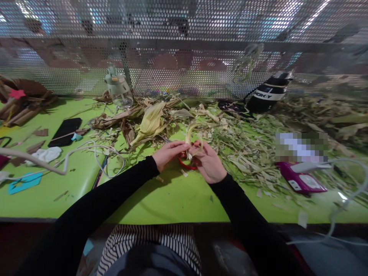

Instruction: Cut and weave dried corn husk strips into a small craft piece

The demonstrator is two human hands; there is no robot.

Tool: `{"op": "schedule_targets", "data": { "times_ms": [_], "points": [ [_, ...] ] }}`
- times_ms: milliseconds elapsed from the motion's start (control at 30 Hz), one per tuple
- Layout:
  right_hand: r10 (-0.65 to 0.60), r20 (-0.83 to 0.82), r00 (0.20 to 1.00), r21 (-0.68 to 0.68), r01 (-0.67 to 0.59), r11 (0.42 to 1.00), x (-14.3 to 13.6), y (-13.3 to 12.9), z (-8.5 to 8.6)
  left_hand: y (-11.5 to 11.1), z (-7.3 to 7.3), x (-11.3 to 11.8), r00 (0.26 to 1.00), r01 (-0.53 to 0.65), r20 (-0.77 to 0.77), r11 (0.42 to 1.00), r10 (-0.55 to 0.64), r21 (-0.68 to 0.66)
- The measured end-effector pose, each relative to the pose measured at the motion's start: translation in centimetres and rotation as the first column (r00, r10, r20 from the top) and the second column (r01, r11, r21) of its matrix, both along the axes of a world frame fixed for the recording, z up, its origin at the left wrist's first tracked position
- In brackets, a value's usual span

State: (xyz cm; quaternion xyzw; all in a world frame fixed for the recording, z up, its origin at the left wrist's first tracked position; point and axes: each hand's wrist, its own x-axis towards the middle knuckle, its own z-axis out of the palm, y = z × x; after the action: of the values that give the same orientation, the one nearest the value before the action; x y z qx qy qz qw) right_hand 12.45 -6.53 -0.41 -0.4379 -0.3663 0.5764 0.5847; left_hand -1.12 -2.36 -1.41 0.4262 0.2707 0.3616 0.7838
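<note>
Both hands meet over the middle of a green table (161, 203). My left hand (170, 153) pinches a pale strip of what looks like corn husk (188, 136) between thumb and fingers. Close beside it, my right hand (210, 163) has curled fingers on the lower part of the same strip, which bends upward in a loop. A red ring-like thing (187, 165) shows just below the fingers, partly hidden by them. Behind my left hand lies a bundle of yellowish corn husk (151, 122).
Husk scraps (244, 153) cover the right side. A bottle (118, 90) and a black bottle (268, 92) stand before a perforated metal screen (178, 69). Left are a phone (64, 132), white cable (67, 159) and blue tag (24, 184). A magenta device (301, 180) lies right.
</note>
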Motion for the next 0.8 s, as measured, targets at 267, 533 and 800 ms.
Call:
{"op": "schedule_targets", "data": {
  "times_ms": [267, 533, 800],
  "points": [
    [-0.048, 0.019, 0.999, -0.014, 0.048, 0.999, 0.0, 0.1, -0.1, 0.2, 0.2, 0.0, 0.999, -0.049, 0.007, 0.999, 0.049, -0.008],
    [-0.068, 0.17, 0.983, 0.0, 0.069, 0.998, 0.7, 0.7, -1.2, -0.2, -2.5, 1.3, 0.988, -0.149, 0.037, 0.988, 0.147, 0.044],
    [-0.11, 0.169, 0.98, 0.033, 0.106, 0.994, 0.2, 0.4, -0.7, -0.9, -3.8, 2.3, 0.983, -0.169, 0.089, 0.981, 0.16, 0.097]
  ]
}}
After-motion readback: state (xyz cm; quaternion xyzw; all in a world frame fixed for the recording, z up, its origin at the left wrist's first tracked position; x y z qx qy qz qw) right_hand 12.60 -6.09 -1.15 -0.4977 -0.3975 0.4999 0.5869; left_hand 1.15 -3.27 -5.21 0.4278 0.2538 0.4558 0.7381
